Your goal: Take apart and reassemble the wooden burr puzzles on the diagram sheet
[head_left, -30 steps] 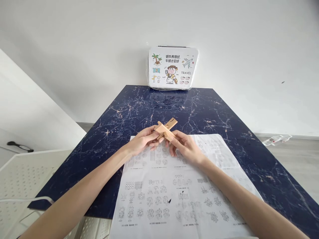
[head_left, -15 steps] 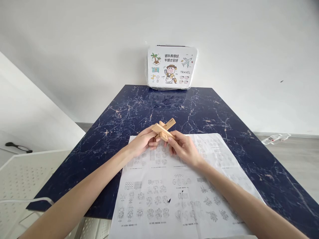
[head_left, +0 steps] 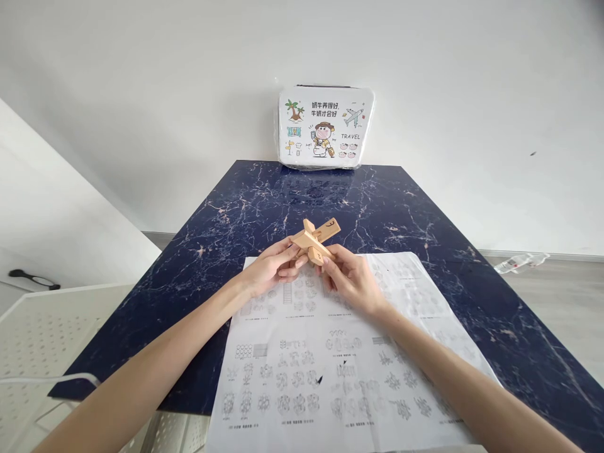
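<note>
A cluster of crossed wooden pieces (head_left: 313, 241) is held between both hands above the far edge of a printed paper sheet (head_left: 325, 352). One piece, bearing a dark mark, points up and to the right; another marked end faces me. My left hand (head_left: 274, 264) is closed on the cluster's left side, thumb and fingers pinching it. On its lower right side, my right hand (head_left: 348, 277) grips it with thumb and fingers. The undersides of the pieces and some fingertips are hidden.
The dark blue marbled table (head_left: 226, 220) bears the sheet. A white case (head_left: 326, 129) with cartoon prints stands at its far edge against the wall. A white perforated surface (head_left: 61, 327) is at the left, and clear plastic (head_left: 521, 262) lies beyond the right edge.
The wooden cluster has tilted and turned slightly in my hands, its marked upper arm shifting up and to the right. Both hands keep their hold, with fingers slightly moved.
</note>
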Motion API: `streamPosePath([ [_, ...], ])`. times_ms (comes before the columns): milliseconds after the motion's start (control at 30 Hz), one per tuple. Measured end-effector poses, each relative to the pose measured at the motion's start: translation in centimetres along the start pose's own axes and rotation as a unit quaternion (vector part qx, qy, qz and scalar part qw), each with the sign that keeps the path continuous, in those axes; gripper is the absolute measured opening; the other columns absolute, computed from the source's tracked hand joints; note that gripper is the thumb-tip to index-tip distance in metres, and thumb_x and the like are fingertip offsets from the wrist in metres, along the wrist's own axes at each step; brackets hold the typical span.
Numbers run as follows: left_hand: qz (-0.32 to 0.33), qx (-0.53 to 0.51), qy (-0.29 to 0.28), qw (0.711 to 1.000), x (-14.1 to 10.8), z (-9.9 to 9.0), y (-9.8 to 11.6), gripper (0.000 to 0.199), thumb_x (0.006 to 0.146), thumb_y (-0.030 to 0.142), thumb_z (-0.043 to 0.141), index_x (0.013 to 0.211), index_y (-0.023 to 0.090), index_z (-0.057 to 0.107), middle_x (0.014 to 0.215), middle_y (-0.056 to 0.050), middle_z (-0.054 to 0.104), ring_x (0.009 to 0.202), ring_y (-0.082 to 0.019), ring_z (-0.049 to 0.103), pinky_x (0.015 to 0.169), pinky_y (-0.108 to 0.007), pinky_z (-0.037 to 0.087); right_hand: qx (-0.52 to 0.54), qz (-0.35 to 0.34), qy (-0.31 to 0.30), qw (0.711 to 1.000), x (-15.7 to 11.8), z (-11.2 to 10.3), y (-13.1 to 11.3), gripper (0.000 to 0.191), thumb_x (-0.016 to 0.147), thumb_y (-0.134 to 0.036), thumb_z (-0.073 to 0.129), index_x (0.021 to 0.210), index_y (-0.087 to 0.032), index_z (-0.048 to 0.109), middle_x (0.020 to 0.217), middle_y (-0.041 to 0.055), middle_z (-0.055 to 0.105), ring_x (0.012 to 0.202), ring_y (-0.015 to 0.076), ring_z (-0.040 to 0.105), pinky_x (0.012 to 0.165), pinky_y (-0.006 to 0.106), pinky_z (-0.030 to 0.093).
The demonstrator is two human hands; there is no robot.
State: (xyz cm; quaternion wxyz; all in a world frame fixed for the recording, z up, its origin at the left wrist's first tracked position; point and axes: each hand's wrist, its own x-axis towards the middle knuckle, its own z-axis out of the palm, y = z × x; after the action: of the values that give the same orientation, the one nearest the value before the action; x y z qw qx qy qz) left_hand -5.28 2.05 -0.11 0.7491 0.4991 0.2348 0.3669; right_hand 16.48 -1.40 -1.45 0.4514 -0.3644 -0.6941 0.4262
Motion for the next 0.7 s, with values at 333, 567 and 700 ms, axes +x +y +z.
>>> streamPosePath([
  [333, -0.008, 0.04, -0.012, 0.999, -0.3, 0.17, 0.42, 0.024, 0.103, 0.041, 0.064, 0.111, 0.019, 0.066, 0.068, 0.006, 0.04, 0.047, -0.006, 0.017, 0.043, -0.023, 0.017, -0.012, 0.014, -0.017, 1.0, 0.11, -0.32, 0.0, 0.036, 0.107, -0.054, 0.052, 0.092, -0.023, 0.062, 0.06, -0.003, 0.058, 0.051, 0.0134, 0.053, 0.053, 0.03, 0.041],
  [567, -0.005, 0.044, -0.024, 0.999, -0.48, -0.18, 0.66, 0.02, 0.102, 0.039, 0.067, 0.097, 0.021, 0.059, 0.07, 0.005, 0.047, 0.046, -0.005, 0.022, 0.046, -0.022, 0.018, -0.023, 0.003, -0.013, 1.0, -0.06, -0.26, -0.3, 0.03, 0.108, -0.047, 0.051, 0.09, -0.023, 0.059, 0.061, -0.0036, 0.057, 0.05, 0.0126, 0.052, 0.053, 0.03, 0.041],
  [700, -0.01, 0.039, -0.02, 0.999, -0.56, -0.13, 0.93, 0.024, 0.098, 0.042, 0.072, 0.099, 0.02, 0.061, 0.069, 0.005, 0.048, 0.047, -0.004, 0.023, 0.047, -0.021, 0.019, -0.011, -0.012, -0.028, 0.999, -0.04, -0.11, -0.23, 0.022, 0.108, -0.042, 0.052, 0.099, -0.023, 0.059, 0.069, -0.0021, 0.062, 0.053, 0.0127, 0.054, 0.055, 0.031, 0.045],
])
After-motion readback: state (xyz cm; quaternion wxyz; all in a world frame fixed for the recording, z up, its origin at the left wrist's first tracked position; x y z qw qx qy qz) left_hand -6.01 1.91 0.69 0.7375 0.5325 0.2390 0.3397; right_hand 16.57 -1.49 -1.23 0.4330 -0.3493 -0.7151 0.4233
